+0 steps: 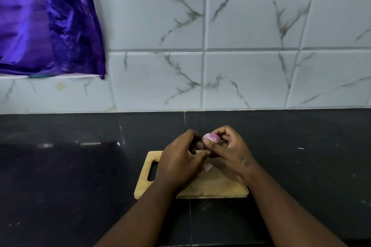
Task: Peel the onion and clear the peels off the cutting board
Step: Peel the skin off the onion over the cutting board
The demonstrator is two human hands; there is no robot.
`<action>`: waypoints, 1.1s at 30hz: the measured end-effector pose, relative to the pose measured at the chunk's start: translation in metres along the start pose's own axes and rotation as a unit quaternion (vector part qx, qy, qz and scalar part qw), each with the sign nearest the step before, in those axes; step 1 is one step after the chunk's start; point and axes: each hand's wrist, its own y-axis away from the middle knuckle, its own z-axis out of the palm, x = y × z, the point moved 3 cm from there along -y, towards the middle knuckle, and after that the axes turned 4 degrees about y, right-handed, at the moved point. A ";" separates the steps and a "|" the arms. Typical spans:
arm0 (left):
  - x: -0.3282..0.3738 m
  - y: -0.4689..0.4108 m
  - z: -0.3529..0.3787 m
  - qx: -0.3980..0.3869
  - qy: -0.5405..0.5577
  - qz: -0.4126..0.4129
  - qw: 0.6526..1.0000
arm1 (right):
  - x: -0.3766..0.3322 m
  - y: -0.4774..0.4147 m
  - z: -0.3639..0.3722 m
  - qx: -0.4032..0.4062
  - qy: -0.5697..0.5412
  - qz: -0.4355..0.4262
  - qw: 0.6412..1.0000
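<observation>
So the small, round, pink-purple onion (210, 138) is up in the air just past the far edge of the pale wooden cutting board with the handle slot (202, 186), held between both hands. It looks mostly peeled to me, smooth and glossy with whitish streaks, though I can't tell if a last bit of skin hangs on underneath. The right hand (230, 148) cups it, fingers curled round the far side and thumb pressed on the front. The left hand (178, 162) has its fingers pinched together right at the onion's near-left side, probably picking at skin.

One pale pink scrap of peel (207, 166) sits on the board below the onion, so clearing isn't done yet.

The board lies on a glossy black stone bench (80, 176). Behind the board there's a white marble-look tiled wall (251, 46), and a shiny purple cloth (50, 22) hangs far off to the board's upper left.
</observation>
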 end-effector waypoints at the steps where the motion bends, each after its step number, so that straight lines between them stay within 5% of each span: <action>1: -0.001 -0.001 0.001 -0.003 -0.003 0.001 1.000 | 0.000 0.000 0.001 -0.008 -0.018 0.010 1.000; 14: -0.003 -0.004 0.004 -0.037 -0.080 -0.035 0.996 | 0.001 -0.006 -0.009 0.033 -0.043 0.016 0.998; 33: -0.004 -0.003 0.000 0.022 0.071 0.040 0.996 | 0.004 -0.005 -0.001 -0.053 -0.079 0.056 0.994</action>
